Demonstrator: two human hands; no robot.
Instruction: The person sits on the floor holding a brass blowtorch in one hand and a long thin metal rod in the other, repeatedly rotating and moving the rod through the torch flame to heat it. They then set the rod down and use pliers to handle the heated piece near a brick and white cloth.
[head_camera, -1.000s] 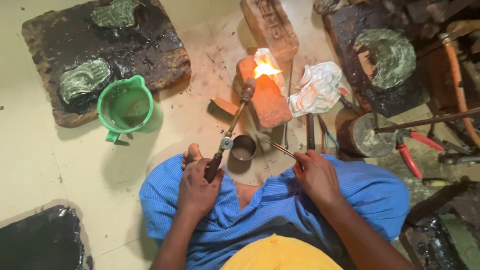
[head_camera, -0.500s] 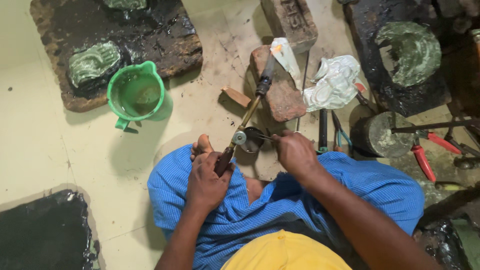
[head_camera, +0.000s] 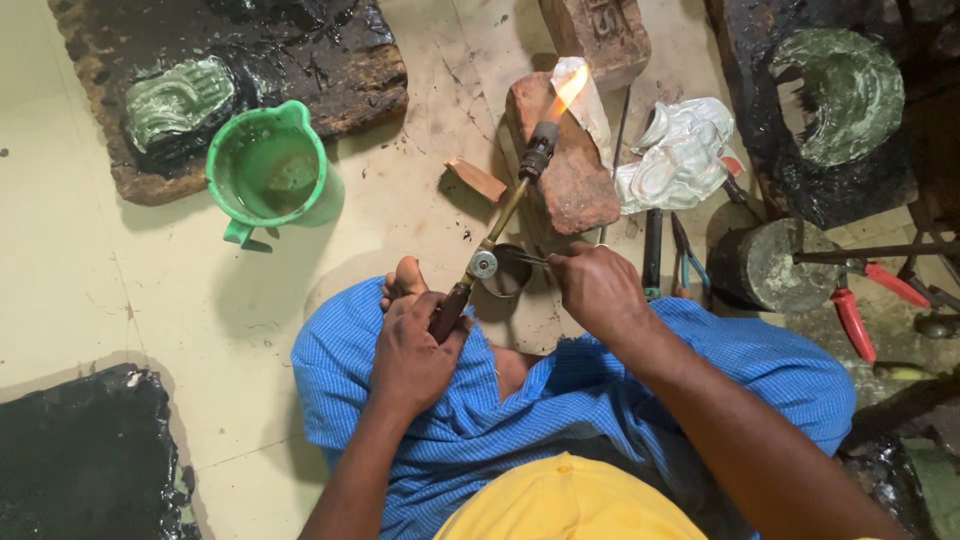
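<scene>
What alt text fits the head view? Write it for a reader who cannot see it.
A seated person's left hand grips a lit blowtorch whose flame plays over a brick, while the right hand holds thin tweezers at a small metal cup. A green jug, pliers and dark pitch-covered blocks lie around on the pale floor.

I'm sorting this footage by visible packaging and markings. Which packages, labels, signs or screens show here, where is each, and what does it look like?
Crumpled clear plastic wrapper: on the floor right of the flame, whitish, with a small red patch at its lower right edge.
Brick: top centre, reddish-brown block with raised lettering moulded into its top face.
No signs or screens show.
</scene>
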